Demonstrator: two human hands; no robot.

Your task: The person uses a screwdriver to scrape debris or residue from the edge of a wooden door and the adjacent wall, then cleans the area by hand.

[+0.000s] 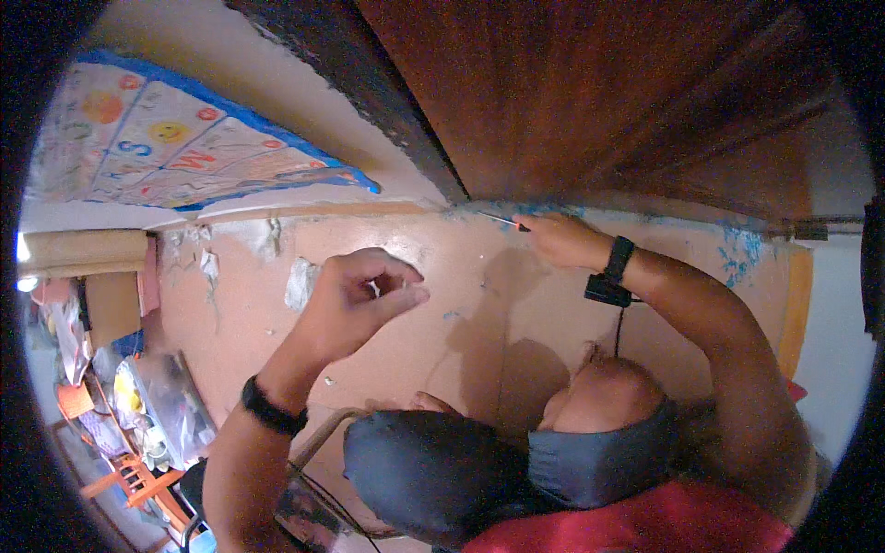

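Observation:
A slim screwdriver (505,220) with a red and black handle is gripped in my right hand (564,241), my arm stretched far forward. Its thin metal shaft points left, close to the foot of a dark brown wooden panel (608,101). Blue flakes (737,249) lie on the floor along the panel's base. My left hand (369,297) hovers above the floor to the left, fingers loosely curled. A small gap separates its thumb from the fingertips, and I make out nothing between them. Black bands circle both wrists; the right one carries a small black box with a cable.
The pinkish floor (424,341) has torn whitish scraps (300,282) on its left side. A hand-drawn chart (171,138) edged in blue hangs on the left wall. Bags and an orange rack (138,481) crowd the lower left. A metal tube frame (323,433) stands near my left knee.

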